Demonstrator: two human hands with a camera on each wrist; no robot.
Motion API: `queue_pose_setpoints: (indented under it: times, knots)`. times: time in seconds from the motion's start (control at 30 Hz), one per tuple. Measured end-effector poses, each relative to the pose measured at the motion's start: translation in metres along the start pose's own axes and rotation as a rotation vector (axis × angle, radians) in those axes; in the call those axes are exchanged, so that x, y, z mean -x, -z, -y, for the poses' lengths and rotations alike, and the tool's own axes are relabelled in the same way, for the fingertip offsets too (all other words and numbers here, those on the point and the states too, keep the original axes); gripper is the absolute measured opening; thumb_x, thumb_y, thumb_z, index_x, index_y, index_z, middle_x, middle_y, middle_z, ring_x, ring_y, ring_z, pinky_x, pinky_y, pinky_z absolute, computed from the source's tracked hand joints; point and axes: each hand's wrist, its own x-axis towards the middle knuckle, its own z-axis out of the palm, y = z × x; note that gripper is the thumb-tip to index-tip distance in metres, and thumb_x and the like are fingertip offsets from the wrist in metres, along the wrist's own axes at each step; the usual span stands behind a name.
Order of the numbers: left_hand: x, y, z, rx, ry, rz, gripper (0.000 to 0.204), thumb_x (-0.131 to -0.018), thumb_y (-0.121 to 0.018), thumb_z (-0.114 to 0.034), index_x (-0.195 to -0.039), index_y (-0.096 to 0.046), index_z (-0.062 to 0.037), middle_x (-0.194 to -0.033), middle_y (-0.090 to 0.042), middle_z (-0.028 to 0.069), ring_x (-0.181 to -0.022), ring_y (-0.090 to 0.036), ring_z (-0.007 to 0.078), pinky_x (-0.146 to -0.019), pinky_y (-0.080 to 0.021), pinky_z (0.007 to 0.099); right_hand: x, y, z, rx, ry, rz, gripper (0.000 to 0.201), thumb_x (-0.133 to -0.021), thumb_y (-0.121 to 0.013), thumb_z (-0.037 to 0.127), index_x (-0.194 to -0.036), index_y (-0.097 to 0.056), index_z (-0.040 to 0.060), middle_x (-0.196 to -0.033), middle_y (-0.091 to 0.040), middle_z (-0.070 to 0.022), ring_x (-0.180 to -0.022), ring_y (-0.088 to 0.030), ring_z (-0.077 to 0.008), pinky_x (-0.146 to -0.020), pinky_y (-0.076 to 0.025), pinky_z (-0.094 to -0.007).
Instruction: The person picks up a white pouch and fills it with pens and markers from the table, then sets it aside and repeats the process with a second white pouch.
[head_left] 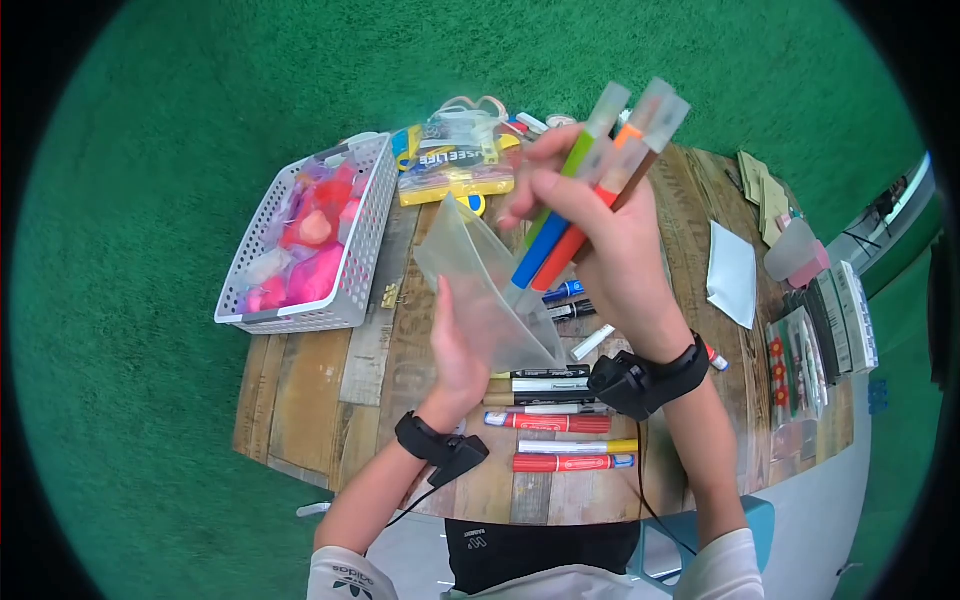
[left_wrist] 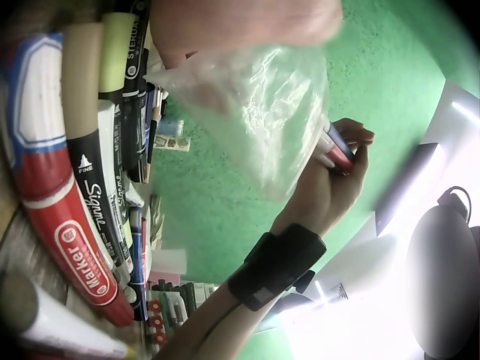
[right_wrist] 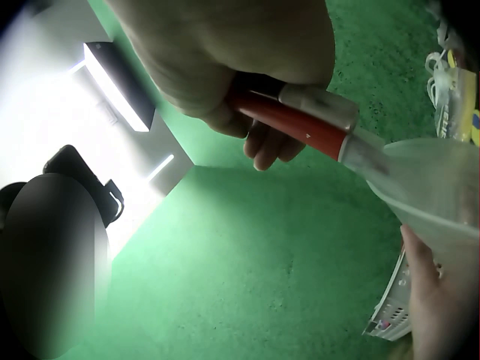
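My left hand [head_left: 460, 355] holds a translucent plastic bag [head_left: 465, 270] over the table, its thumb along the near side. The bag's mouth gapes toward the right. My right hand [head_left: 630, 250] grips a bundle of several clear-capped markers, among them a green marker [head_left: 578, 155], a blue marker [head_left: 537, 253] and a red marker [head_left: 560, 258]. Their lower clear ends overlap the bag's mouth in the head view. In the right wrist view the red marker [right_wrist: 300, 127] points at the bag's rim [right_wrist: 397, 206]. Below the hands, red markers [head_left: 560, 424] and black pens [head_left: 550, 398] lie in a row.
A white basket [head_left: 345, 312] of pink items stands at the left. Behind the bag lies a yellow-edged package [head_left: 455, 185]. To the right are a white pouch [head_left: 733, 275], a pink container [head_left: 808, 265] and upright books [head_left: 845, 315]. The wooden table [head_left: 300, 400] has a curved edge.
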Motion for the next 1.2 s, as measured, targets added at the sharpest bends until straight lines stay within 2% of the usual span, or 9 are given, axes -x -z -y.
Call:
queue_pose_setpoints:
  times: [0.2,0.3,0.5,0.63,0.7,0.77,0.87,1.0,1.2]
  knots:
    - [0.006,-0.011,-0.002,-0.049,0.034,0.008,0.063,-0.095,-0.039,-0.063,-0.123,-0.050,-0.0072,-0.104,-0.059,0.0072,-0.094,-0.058,0.0211,-0.084,-0.048,0.0387,0.000,0.002,-0.008,-0.017,0.047,-0.030,0.030,-0.089,-0.060,0.009,-0.116,-0.054,-0.0049,-0.084,-0.065,-0.0115,-0.080,-0.067,-0.0218,-0.081,-0.053,-0.0347]
    - [0.004,-0.010,0.002,-0.067,0.004,0.029,0.064,-0.095,-0.039,-0.063,-0.124,-0.048,-0.0073,-0.102,-0.058,0.0062,-0.094,-0.058,0.0206,-0.085,-0.047,0.0377,0.001,0.002,-0.013,-0.015,-0.003,0.088,0.034,-0.093,-0.059,0.012,-0.121,-0.052,-0.0070,-0.099,-0.068,-0.0170,-0.096,-0.068,-0.0246,-0.090,-0.053,-0.0364]
    - [0.007,-0.012,-0.003,-0.041,-0.030,0.024,0.064,-0.096,-0.039,-0.062,-0.129,-0.044,-0.0083,-0.113,-0.056,0.0060,-0.099,-0.056,0.0209,-0.089,-0.045,0.0388,0.002,-0.003,-0.028,-0.028,0.010,0.043,0.035,-0.095,-0.058,0.016,-0.120,-0.052,-0.0062,-0.109,-0.067,-0.0193,-0.101,-0.067,-0.0248,-0.090,-0.053,-0.0372]
    - [0.008,-0.013,-0.006,-0.017,-0.089,0.038,0.064,-0.097,-0.038,-0.061,-0.137,-0.040,-0.0110,-0.127,-0.052,0.0047,-0.113,-0.052,0.0214,-0.097,-0.042,0.0409,0.005,-0.006,-0.027,0.018,-0.050,0.043,0.032,-0.093,-0.061,0.014,-0.117,-0.054,-0.0051,-0.108,-0.067,-0.0183,-0.100,-0.067,-0.0237,-0.089,-0.053,-0.0358]
    - [0.007,-0.013,-0.006,-0.008,-0.108,0.068,0.065,-0.097,-0.038,-0.060,-0.141,-0.037,-0.0120,-0.132,-0.049,0.0046,-0.120,-0.049,0.0219,-0.101,-0.040,0.0418,0.007,-0.010,-0.031,0.063,-0.012,0.032,0.024,-0.086,-0.067,0.011,-0.103,-0.060,-0.0057,-0.092,-0.069,-0.0128,-0.091,-0.068,-0.0175,-0.081,-0.053,-0.0325]
    - [0.005,-0.016,-0.006,0.017,-0.170,-0.007,0.067,-0.097,-0.037,-0.059,-0.146,-0.032,-0.0131,-0.141,-0.044,0.0062,-0.130,-0.043,0.0236,-0.107,-0.035,0.0438,0.011,-0.014,-0.029,0.040,-0.071,0.000,0.024,-0.085,-0.068,0.010,-0.101,-0.061,-0.0054,-0.091,-0.069,-0.0118,-0.090,-0.068,-0.0170,-0.080,-0.053,-0.0320]
    - [0.004,-0.009,-0.007,0.043,-0.142,0.051,0.067,-0.098,-0.037,-0.058,-0.147,-0.030,-0.0140,-0.146,-0.039,0.0061,-0.135,-0.038,0.0246,-0.110,-0.032,0.0448,0.012,-0.015,-0.034,0.038,-0.131,-0.051,0.024,-0.082,-0.070,0.010,-0.099,-0.061,-0.0051,-0.088,-0.068,-0.0103,-0.087,-0.067,-0.0168,-0.078,-0.052,-0.0318]
    - [0.001,-0.003,-0.008,0.120,-0.124,0.101,0.066,-0.098,-0.037,-0.057,-0.148,-0.030,-0.0148,-0.146,-0.039,0.0054,-0.135,-0.039,0.0248,-0.110,-0.032,0.0450,0.012,-0.011,-0.038,0.283,-0.135,-0.057,0.026,-0.080,-0.071,0.011,-0.098,-0.061,-0.0044,-0.086,-0.067,-0.0104,-0.084,-0.066,-0.0174,-0.077,-0.051,-0.0328]
    - [0.002,-0.004,-0.010,0.156,-0.091,0.064,0.062,-0.098,-0.038,-0.055,-0.145,-0.034,-0.0155,-0.144,-0.043,0.0042,-0.132,-0.042,0.0240,-0.109,-0.034,0.0454,0.014,-0.014,-0.039,0.260,-0.157,-0.045,0.038,-0.081,-0.070,0.015,-0.111,-0.056,-0.0025,-0.092,-0.065,-0.0121,-0.086,-0.064,-0.0169,-0.079,-0.050,-0.0323]
